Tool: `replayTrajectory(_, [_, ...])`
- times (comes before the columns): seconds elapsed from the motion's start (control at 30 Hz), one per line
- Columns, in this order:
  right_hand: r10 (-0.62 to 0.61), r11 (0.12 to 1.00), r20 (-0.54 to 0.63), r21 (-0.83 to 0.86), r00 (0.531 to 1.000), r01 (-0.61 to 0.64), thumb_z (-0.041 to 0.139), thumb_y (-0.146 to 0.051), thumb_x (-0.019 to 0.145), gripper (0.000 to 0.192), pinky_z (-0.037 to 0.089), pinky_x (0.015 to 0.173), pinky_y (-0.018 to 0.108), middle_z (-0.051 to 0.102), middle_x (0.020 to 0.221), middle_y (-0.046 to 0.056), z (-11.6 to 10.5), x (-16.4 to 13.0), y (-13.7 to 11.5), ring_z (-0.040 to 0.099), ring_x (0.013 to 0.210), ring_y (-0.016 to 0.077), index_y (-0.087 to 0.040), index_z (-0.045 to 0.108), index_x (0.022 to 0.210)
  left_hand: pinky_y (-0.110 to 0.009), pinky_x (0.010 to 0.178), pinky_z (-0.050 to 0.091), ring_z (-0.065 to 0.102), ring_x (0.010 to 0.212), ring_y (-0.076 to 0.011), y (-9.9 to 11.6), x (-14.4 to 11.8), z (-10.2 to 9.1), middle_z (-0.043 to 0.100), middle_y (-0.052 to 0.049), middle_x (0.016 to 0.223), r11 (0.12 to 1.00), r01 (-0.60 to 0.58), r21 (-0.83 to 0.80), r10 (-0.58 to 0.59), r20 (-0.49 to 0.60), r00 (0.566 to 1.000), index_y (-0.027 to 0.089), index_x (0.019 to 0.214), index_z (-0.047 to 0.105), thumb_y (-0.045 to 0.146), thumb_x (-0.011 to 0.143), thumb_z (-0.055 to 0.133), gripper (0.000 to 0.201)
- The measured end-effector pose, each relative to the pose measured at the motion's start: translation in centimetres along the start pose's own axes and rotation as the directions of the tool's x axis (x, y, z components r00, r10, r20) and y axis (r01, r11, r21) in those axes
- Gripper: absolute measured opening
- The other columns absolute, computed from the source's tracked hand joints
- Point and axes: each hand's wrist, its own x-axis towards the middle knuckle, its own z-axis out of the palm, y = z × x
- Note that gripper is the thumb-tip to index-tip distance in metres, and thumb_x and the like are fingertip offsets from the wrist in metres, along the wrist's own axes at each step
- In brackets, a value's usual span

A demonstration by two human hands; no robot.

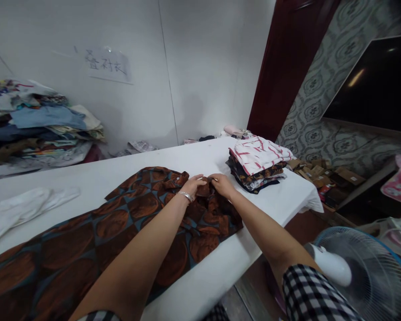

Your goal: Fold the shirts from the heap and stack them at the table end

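Hard to make out under both palms: the exact fold of cloth, bunched and shadowed where the fingers meet; cut off at the near left edge, the lower end of the brown patterned garment (96, 232); crossed by both forearms, part of its middle. Left hand (194, 183), silver bracelet (186, 195) at the wrist, curled down and pinching a gathered bit of fabric at the garment's far end; right hand (222, 183) just beside it, fingertips nearly touching the left's, likewise closed on the same bunch. Spread flat across the white table (200, 156) from the hands back toward the body; dark blue ground, large rust-brown rounded shapes, slightly glossy, crumpled beneath the hands. Just right of the right hand, a stack of folded clothes (257, 165), red-striped white piece on top. Well left of the left hand, a white cloth (26, 207); beyond it a heaped pile of clothing (40, 125) against the wall. Near the right elbow, a fan (367, 272), partly out of frame.
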Motion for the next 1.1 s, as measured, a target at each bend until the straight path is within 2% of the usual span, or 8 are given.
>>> replayTrajectory(0.17, [0.103, 0.984, -0.048, -0.144, 0.994, -0.108, 0.043, -0.008, 0.083, 0.037, 0.046, 0.08, 0.025, 0.073, 0.101, 0.005, -1.4, 0.0, -0.6, 0.065, 0.094, 0.0182, -0.02, 0.071, 0.104, -0.024, 0.062, 0.046, 0.06, 0.061, -0.0127, -0.1, 0.8, -0.3, 0.064, 0.0, 0.066, 0.982, -0.062, 0.177, 0.087, -0.139, 0.986, 0.015, 0.076, 0.061, -0.007, 0.049, 0.065, 0.035])
replayTrajectory(0.33, [0.122, 0.973, -0.028, -0.191, 0.992, -0.125, 0.043, -0.009, 0.082, 0.038, 0.046, 0.08, 0.024, 0.074, 0.102, 0.004, -2.2, 0.2, -0.9, 0.065, 0.094, 0.0181, -0.021, 0.071, 0.104, -0.027, 0.057, 0.046, 0.058, 0.058, -0.0157, 0.3, 0.2, 0.1, 0.06, 0.0, 0.061, 0.961, -0.097, 0.259, 0.147, -0.18, 0.973, 0.018, 0.074, 0.059, 0.025, 0.064, 0.072, 0.018])
replayTrajectory(0.43, [0.12, 0.969, -0.029, -0.214, 0.992, -0.124, 0.043, -0.011, 0.083, 0.037, 0.046, 0.08, 0.025, 0.074, 0.101, 0.004, -2.0, 0.4, -0.9, 0.065, 0.094, 0.0187, -0.022, 0.071, 0.104, -0.024, 0.055, 0.043, 0.057, 0.062, -0.0156, 0.1, -0.7, 0.2, 0.054, 0.002, 0.055, 0.918, -0.164, 0.36, 0.235, -0.164, 0.958, 0.018, 0.061, 0.057, 0.039, 0.058, 0.079, 0.031])
replayTrajectory(0.53, [0.098, 0.977, -0.041, -0.184, 0.994, -0.104, 0.043, -0.011, 0.083, 0.037, 0.046, 0.08, 0.024, 0.074, 0.1, 0.004, -1.8, 0.6, -0.4, 0.066, 0.093, 0.018, -0.022, 0.071, 0.104, -0.023, 0.056, 0.044, 0.057, 0.065, -0.0168, -0.3, -1.0, -0.2, 0.049, 0.003, 0.048, 0.883, -0.165, 0.44, 0.228, -0.093, 0.969, 0.018, 0.05, 0.052, 0.037, 0.052, 0.083, 0.037])
replayTrajectory(0.63, [0.106, 0.987, -0.119, -0.111, 0.987, -0.12, 0.043, -0.012, 0.083, 0.036, 0.047, 0.082, 0.025, 0.074, 0.098, 0.003, -1.8, 1.0, 0.6, 0.065, 0.092, 0.0175, -0.021, 0.071, 0.102, -0.026, 0.058, 0.05, 0.061, 0.064, -0.0164, -0.4, -0.5, -0.6, 0.059, 0.0, 0.058, 0.912, -0.114, 0.393, 0.158, -0.082, 0.984, 0.018, 0.061, 0.057, 0.04, 0.065, 0.076, 0.029])
replayTrajectory(0.77, [0.24, 0.968, -0.179, -0.022, 0.954, -0.248, 0.048, -0.015, 0.085, 0.033, 0.046, 0.089, 0.029, 0.072, 0.104, 0.006, -2.0, 1.6, 2.1, 0.064, 0.098, 0.0189, -0.019, 0.07, 0.108, -0.028, 0.055, 0.053, 0.059, 0.055, -0.0131, -0.5, 0.2, -1.0, 0.066, -0.005, 0.073, 0.924, -0.084, 0.373, 0.145, -0.138, 0.98, 0.018, 0.074, 0.057, 0.039, 0.075, 0.068, 0.024])
replayTrajectory(0.9, [0.337, 0.94, -0.149, -0.002, 0.93, -0.341, 0.059, -0.024, 0.084, 0.046, 0.047, 0.09, 0.032, 0.068, 0.115, 0.012, -1.8, 0.4, 3.6, 0.065, 0.098, 0.0206, -0.015, 0.058, 0.129, -0.025, 0.053, 0.05, 0.057, 0.056, -0.0125, -0.3, -0.1, -2.2, 0.064, -0.004, 0.074, 0.883, -0.15, 0.445, 0.245, -0.164, 0.955, 0.018, 0.077, 0.06, 0.03, 0.074, 0.068, 0.015])
replayTrajectory(1.1, [0.422, 0.898, -0.108, -0.09, 0.9, -0.431, 0.058, -0.039, 0.086, 0.04, 0.048, 0.086, 0.034, 0.072, 0.099, 0.012, -1.3, -3.9, 5.5, 0.067, 0.095, 0.025, -0.015, 0.066, 0.117, -0.031, 0.082, 0.05, 0.062, 0.087, -0.0235, 1.1, -0.9, -5.8, 0.063, -0.004, 0.07, 0.722, -0.264, 0.639, 0.413, -0.091, 0.906, 0.022, 0.069, 0.066, 0.02, 0.069, 0.068, 0.004])
